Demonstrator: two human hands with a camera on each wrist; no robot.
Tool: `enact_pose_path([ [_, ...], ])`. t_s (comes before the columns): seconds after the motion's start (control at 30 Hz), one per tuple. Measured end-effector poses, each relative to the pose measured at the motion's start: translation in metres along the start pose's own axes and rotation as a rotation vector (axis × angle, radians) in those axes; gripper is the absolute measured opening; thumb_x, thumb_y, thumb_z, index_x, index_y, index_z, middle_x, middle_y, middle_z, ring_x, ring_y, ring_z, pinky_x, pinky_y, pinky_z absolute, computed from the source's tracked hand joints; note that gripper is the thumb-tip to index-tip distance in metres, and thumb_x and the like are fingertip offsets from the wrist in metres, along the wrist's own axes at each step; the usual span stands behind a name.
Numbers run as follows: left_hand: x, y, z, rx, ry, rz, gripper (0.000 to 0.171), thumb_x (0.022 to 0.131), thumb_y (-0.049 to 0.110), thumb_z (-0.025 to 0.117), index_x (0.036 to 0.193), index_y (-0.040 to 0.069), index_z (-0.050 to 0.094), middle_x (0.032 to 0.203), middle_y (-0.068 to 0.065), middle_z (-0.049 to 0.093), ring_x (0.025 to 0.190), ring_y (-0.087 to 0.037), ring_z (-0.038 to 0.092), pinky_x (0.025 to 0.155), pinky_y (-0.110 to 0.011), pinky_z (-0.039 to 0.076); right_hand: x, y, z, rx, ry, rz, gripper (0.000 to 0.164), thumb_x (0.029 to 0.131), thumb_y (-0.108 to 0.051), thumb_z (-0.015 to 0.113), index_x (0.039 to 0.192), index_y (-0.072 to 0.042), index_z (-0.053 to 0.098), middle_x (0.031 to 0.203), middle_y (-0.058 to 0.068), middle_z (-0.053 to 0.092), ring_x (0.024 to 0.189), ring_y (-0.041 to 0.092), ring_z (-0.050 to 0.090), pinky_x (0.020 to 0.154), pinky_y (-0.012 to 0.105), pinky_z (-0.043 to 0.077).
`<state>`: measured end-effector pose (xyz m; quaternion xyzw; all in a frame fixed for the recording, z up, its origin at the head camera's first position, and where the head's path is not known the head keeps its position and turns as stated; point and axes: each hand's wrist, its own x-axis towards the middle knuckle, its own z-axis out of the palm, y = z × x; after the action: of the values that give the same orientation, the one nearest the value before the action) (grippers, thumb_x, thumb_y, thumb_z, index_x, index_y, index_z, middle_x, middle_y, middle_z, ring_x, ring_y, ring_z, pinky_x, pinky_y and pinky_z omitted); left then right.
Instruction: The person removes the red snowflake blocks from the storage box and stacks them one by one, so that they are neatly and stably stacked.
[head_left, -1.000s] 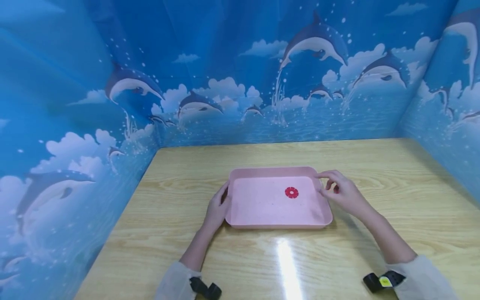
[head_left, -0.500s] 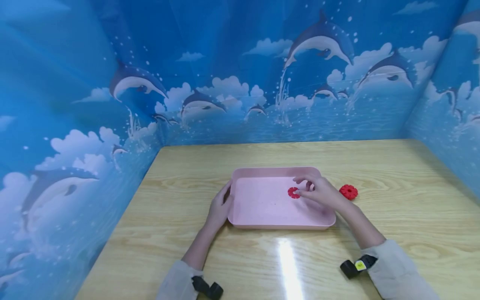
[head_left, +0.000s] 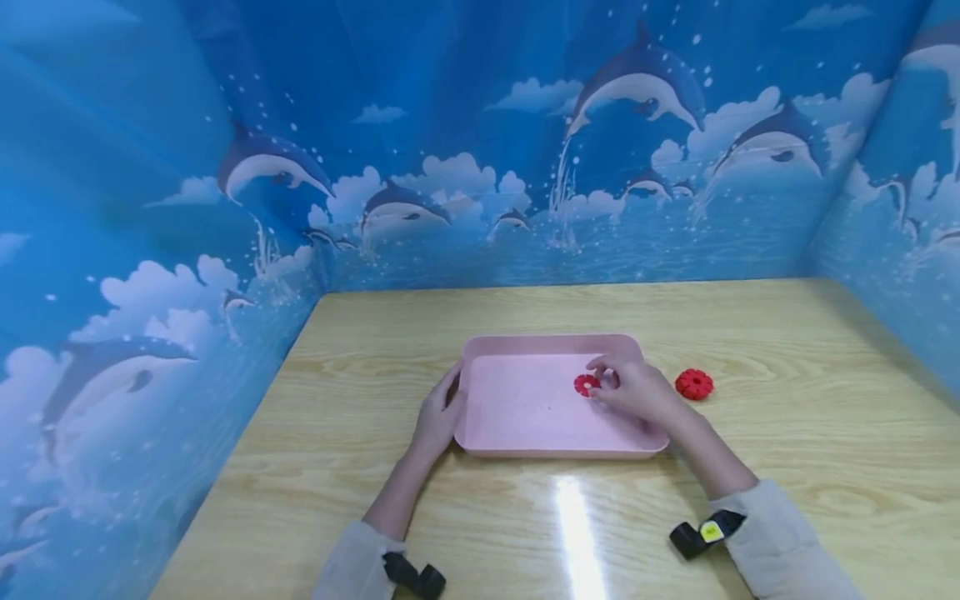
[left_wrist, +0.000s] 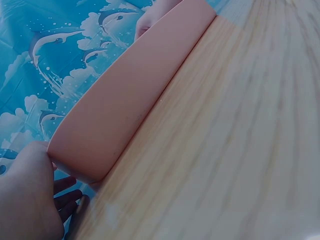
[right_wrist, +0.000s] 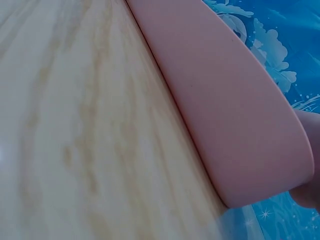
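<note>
In the head view, a red notched disc (head_left: 585, 385), like a snowflake building piece, lies flat in a shallow pink tray (head_left: 517, 425). My right hand (head_left: 633, 387) reaches over the tray's right rim. Its bent thumb and forefinger stand apart at the disc's right edge and partly cover it; whether they touch it is unclear. My left hand (head_left: 435, 421) rests against the tray's left side. In the left wrist view, the left thumb meets the rim while the loose fingers (left_wrist: 65, 195) lie beside the outer wall. The right wrist view shows little of the right hand (right_wrist: 307, 195).
A cluster of red notched discs (head_left: 694, 384) sits on the wooden table (head_left: 795, 358), right of the tray and close behind the right wrist. Blue dolphin-printed sheets (head_left: 480, 150) wall in the back and sides.
My right hand has moved left from the tray's right rim to the disc inside, then shifted only slightly. The red cluster outside has come into view. The left hand stays put.
</note>
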<state>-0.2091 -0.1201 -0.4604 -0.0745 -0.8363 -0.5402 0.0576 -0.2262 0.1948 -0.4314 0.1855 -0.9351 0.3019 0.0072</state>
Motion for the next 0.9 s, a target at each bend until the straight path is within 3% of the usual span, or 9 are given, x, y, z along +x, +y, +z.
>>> enact_pose_path([
  [0.1,0.0,-0.0015,0.0005,0.001,-0.001,-0.006,0.045,0.095,0.012,0.047,0.139,0.009,0.04,0.14,-0.012,0.039,0.128,-0.028,0.033,0.106,-0.041,0.026,-0.0012,0.0006,0.0018,-0.053,-0.013,0.018,0.036,0.077,-0.022,0.074,0.109,-0.009,0.064,0.071,-0.001,0.049,0.059,0.015,0.042,0.052,0.028,0.037],
  [0.4,-0.0012,-0.0017,-0.0008,-0.009,0.001,-0.007,0.046,0.094,0.012,0.047,0.139,0.01,0.04,0.14,-0.012,0.038,0.128,-0.03,0.032,0.106,-0.043,0.025,-0.0035,-0.0056,0.003,-0.169,-0.013,-0.033,0.038,0.077,-0.025,0.073,0.11,-0.008,0.065,0.09,0.002,0.056,0.07,0.016,0.047,0.061,0.03,0.042],
  [0.63,-0.0001,0.0006,-0.0005,-0.009,0.01,-0.001,0.045,0.094,0.012,0.048,0.139,0.01,0.041,0.14,-0.012,0.039,0.128,-0.03,0.033,0.106,-0.043,0.025,-0.0031,-0.0062,0.0011,-0.197,0.001,-0.058,0.036,0.077,-0.024,0.073,0.109,-0.007,0.066,0.098,0.005,0.059,0.081,0.018,0.053,0.071,0.039,0.048],
  [0.9,0.0003,0.0002,0.001,-0.006,0.015,-0.011,0.046,0.093,0.011,0.048,0.138,0.01,0.041,0.139,-0.011,0.04,0.127,-0.029,0.034,0.106,-0.041,0.026,-0.0028,-0.004,0.0027,-0.212,0.006,-0.065,0.033,0.078,-0.023,0.072,0.107,-0.008,0.067,0.099,0.005,0.06,0.083,0.018,0.055,0.071,0.04,0.048],
])
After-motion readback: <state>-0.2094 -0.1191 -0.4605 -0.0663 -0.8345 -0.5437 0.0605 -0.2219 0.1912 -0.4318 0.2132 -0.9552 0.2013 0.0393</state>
